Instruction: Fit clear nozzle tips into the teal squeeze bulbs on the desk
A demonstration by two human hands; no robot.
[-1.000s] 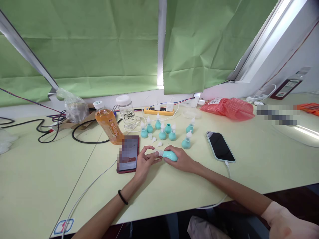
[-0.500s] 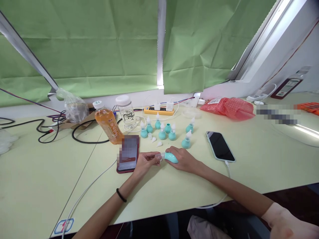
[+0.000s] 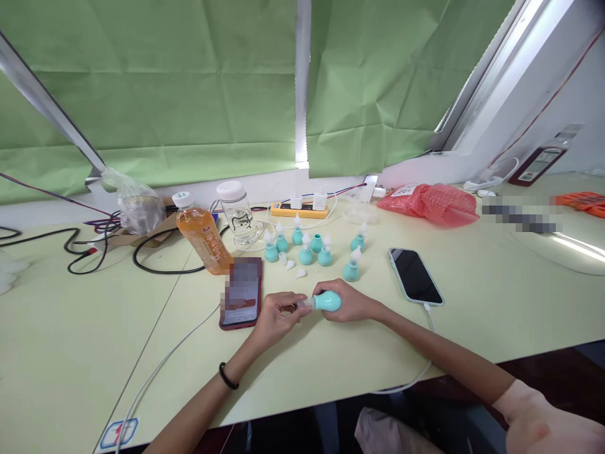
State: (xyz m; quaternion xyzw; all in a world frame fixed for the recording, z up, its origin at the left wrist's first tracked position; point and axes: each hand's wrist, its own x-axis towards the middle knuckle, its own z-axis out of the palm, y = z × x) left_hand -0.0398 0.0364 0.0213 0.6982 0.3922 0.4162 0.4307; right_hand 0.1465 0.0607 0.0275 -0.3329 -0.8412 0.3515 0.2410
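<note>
My right hand [image 3: 347,300] is closed round a teal squeeze bulb [image 3: 329,301] lying on its side in the air, its rounded end toward me. The fingers of my left hand [image 3: 282,315] pinch the translucent nozzle [image 3: 307,303] at the bulb's left end; nozzle and bulb meet in line. Behind my hands stand several teal bulbs with pointed translucent tips, like nasal aspirators, one of them a front-right bulb [image 3: 351,271]. Among them is a teal bulb without a tip [image 3: 317,243]. Small white tips [image 3: 300,273] and a short translucent collar [image 3: 282,258] lie loose nearby.
Left of my hands lie a red-cased phone [image 3: 242,293] and an orange drink bottle [image 3: 204,234], with a clear jar [image 3: 240,221] behind. A charging phone [image 3: 416,276] lies right. At the back are a yellow power strip [image 3: 283,210], a red bubble-wrap bag [image 3: 432,205] and cables.
The bulb has turned slightly and more of it shows past my right fingers. Both hands stay on the bulb and nozzle. The view has shifted a little.
</note>
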